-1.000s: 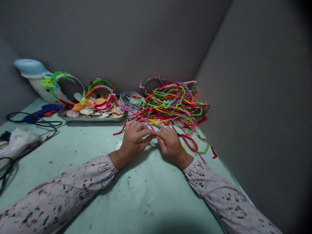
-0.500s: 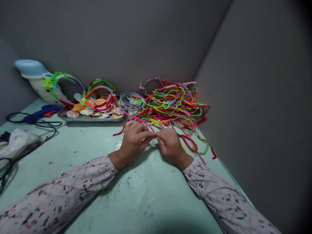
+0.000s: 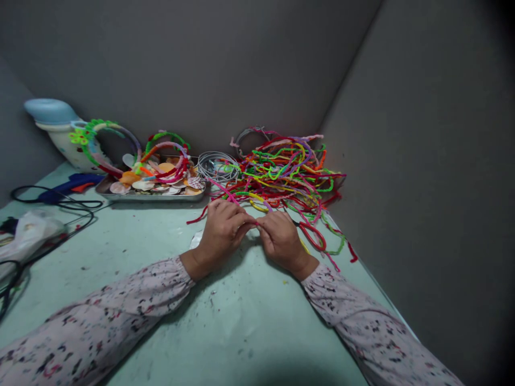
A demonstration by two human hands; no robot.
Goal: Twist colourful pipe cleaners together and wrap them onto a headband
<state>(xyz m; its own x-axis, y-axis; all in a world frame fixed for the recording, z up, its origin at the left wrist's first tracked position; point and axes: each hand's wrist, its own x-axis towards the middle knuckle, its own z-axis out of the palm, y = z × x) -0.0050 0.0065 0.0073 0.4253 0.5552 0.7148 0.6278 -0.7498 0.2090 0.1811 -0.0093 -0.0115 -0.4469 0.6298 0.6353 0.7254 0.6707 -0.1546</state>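
Over the smooth green desk (image 3: 241,327), left hand (image 3: 223,230) and right hand (image 3: 282,238) nearly meet, each grip pinched on what seems a fuzzy pink pipe cleaner (image 3: 223,190), near a fluffy tangle (image 3: 281,166) and shiny metal tray (image 3: 156,198).

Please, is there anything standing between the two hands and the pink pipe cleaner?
Nothing visible stands between them: the left hand and right hand already pinch the pink pipe cleaner where their fingertips meet. The pile of pipe cleaners lies beyond, and the red-handled scissors lie beside the right hand.
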